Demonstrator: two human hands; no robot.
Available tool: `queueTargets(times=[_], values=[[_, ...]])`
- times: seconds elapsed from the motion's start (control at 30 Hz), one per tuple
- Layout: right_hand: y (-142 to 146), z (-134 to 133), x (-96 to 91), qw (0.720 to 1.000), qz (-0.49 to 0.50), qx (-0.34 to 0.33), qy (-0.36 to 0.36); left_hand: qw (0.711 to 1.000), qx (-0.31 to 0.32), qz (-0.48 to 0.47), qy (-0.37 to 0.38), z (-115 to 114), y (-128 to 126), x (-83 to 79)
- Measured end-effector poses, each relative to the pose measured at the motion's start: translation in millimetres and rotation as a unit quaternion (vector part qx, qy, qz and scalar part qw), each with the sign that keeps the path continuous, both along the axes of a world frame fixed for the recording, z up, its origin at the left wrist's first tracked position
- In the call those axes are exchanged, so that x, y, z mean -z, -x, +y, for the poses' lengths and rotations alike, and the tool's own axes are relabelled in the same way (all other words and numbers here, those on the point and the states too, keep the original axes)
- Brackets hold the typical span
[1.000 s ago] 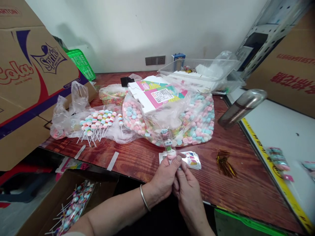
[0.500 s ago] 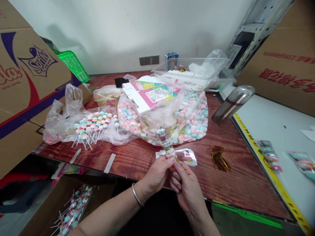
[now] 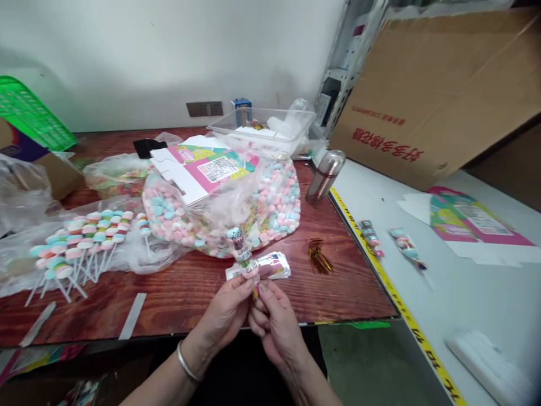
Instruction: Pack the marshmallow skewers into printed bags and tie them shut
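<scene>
A marshmallow lollipop in a printed clear wrapper (image 3: pixel 240 247) stands up between my two hands, tilted slightly left. My left hand (image 3: pixel 228 307) is closed around its lower part, a silver bangle on that wrist. Just below, the fingers of my right hand (image 3: pixel 276 318) pinch the gathered bottom of the wrapper, where a bit of pink and yellow shows. The lollipop's stick is hidden by my fingers. Behind my hands lies a stack of flat printed wrappers (image 3: pixel 276 264). Gold twist ties (image 3: pixel 319 256) lie in a small pile to the right.
Bare marshmallow lollipops (image 3: pixel 91 231) lie on plastic at left. A big bag of marshmallows (image 3: pixel 279 197) carries folded printed cartons (image 3: pixel 211 169). A steel flask (image 3: pixel 325 177) stands near the yellow tape edge. Two wrapped lollipops (image 3: pixel 403 245) rest on the white table, before a cardboard box (image 3: pixel 422 96).
My view has turned right, so the table's things sit further left and more of the white table shows. Both hands keep hold of the wrapped lollipop, with little change in grip.
</scene>
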State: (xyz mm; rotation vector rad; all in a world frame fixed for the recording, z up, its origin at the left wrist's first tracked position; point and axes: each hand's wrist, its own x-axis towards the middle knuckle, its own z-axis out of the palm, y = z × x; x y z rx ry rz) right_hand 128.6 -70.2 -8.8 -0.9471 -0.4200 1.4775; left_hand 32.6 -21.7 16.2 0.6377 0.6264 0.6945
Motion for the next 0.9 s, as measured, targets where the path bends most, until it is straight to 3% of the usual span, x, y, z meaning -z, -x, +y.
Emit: queueTargets(times=[0.1,0.17,0.2,0.27,0.3,0.33,0.37,0.47,0.53,0.7,0.83,0.9], values=[[1,-7,-5.4,0.987,0.145,-0.061,0.009,0.999,0.041,0.008,0.011,1,3,3.1],[-3,-10,-8.2,0.978,0.181,-0.107,0.009,0.998,0.059,0.02,0.007,1,2,6.8],[-9,-11,-8.8,0.984,0.13,-0.123,0.005,0.998,0.06,0.03,0.001,1,0,8.8],[-29,-11,-7.7,0.987,-0.126,-0.099,-0.012,0.997,0.03,0.056,-0.033,4,-3,12.1],[-44,-10,-5.7,0.957,-0.282,-0.061,-0.019,0.995,0.0,0.075,-0.062,6,-3,13.4],[-61,-9,-2.7,0.892,-0.45,0.006,-0.024,0.99,-0.033,0.099,-0.095,9,-2,14.3],[-80,-7,1.2,0.847,-0.528,0.064,-0.01,0.982,-0.063,0.126,-0.129,12,0,14.9],[-134,-2,15.7,0.763,-0.622,0.17,0.056,0.952,-0.085,0.212,-0.204,21,6,14.5],[-159,4,24.4,0.716,-0.668,0.188,0.08,0.93,-0.08,0.264,-0.241,24,8,13.0],[-174,23,33.0,0.637,-0.747,0.161,0.1,0.88,-0.063,0.343,-0.324,25,5,8.3],[-170,27,33.4,0.602,-0.778,0.151,0.096,0.85,-0.061,0.377,-0.363,26,4,4.3],[-168,25,34.2,0.592,-0.786,0.155,0.089,0.852,-0.077,0.388,-0.343,26,3,3.0]])
